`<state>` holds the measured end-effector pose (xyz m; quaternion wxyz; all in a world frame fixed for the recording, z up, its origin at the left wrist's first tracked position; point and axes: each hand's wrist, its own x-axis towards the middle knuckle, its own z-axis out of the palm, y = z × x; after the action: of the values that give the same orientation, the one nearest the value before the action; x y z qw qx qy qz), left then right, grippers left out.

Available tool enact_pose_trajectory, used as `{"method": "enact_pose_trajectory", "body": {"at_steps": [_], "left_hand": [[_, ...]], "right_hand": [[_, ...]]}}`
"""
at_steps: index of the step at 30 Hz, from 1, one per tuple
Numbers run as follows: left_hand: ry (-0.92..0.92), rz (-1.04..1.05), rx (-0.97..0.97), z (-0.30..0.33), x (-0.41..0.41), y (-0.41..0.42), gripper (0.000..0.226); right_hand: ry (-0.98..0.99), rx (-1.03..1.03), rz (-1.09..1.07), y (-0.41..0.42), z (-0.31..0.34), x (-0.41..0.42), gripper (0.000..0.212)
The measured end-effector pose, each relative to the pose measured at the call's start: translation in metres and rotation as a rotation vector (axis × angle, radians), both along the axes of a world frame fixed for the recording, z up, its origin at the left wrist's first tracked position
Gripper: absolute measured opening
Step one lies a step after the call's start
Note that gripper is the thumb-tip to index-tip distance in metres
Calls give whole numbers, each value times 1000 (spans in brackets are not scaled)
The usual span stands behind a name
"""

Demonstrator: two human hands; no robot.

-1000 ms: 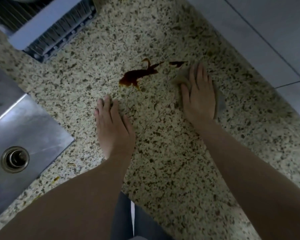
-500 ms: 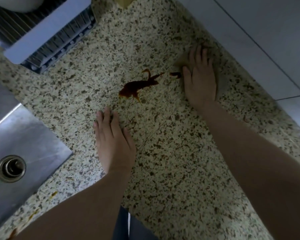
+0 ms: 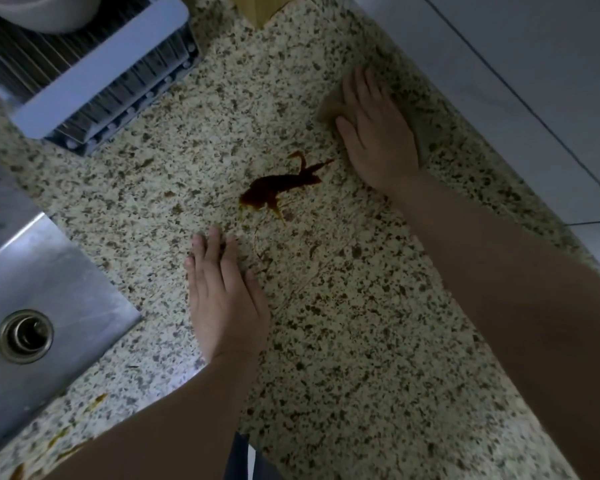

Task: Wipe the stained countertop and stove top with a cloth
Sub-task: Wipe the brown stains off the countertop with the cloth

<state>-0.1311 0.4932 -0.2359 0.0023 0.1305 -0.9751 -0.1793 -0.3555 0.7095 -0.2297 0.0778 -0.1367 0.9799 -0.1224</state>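
Note:
A dark brown stain [image 3: 274,190] with thin splashes lies on the speckled granite countertop [image 3: 343,341]. My right hand [image 3: 378,133] presses flat on a tan cloth [image 3: 329,109] just beyond and right of the stain, fingers straight; most of the cloth is hidden under the palm. My left hand [image 3: 222,292] rests flat on the counter on the near side of the stain, fingers straight, holding nothing. The stove top is out of view.
A steel sink [image 3: 42,306] with a drain sits at the left. A ridged rack with a white bar [image 3: 94,64] stands at the far left. Small orange smears [image 3: 63,438] mark the counter's near edge. A grey tiled wall [image 3: 516,64] borders the right.
My right hand has slid the cloth away from me, past the stain's right tip toward the wall. The small separate blotch at that tip no longer shows. My left hand has stayed put.

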Motion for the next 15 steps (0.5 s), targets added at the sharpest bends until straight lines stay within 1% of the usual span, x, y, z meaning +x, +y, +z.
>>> {"method": "enact_pose_trajectory", "body": {"at_steps": [2,5,8,11,15], "left_hand": [[8,7,0,0,1,0,51],[2,5,-3,0,3,0,51],[-10,-2,-3,1,1,1,51],[-11,-2,-4,1,1,1,52],[-6,-10,-8,-1,-1,0,51]], "right_hand": [[0,-4,-28,-5,2,6,64],[21,-9,-93,-19,2,50,64],[4,-9,-34,-18,-2,82,63],[-15,-21,27,-9,-1,61,62],[-7,-23,-24,-12,0,22,61]]}}
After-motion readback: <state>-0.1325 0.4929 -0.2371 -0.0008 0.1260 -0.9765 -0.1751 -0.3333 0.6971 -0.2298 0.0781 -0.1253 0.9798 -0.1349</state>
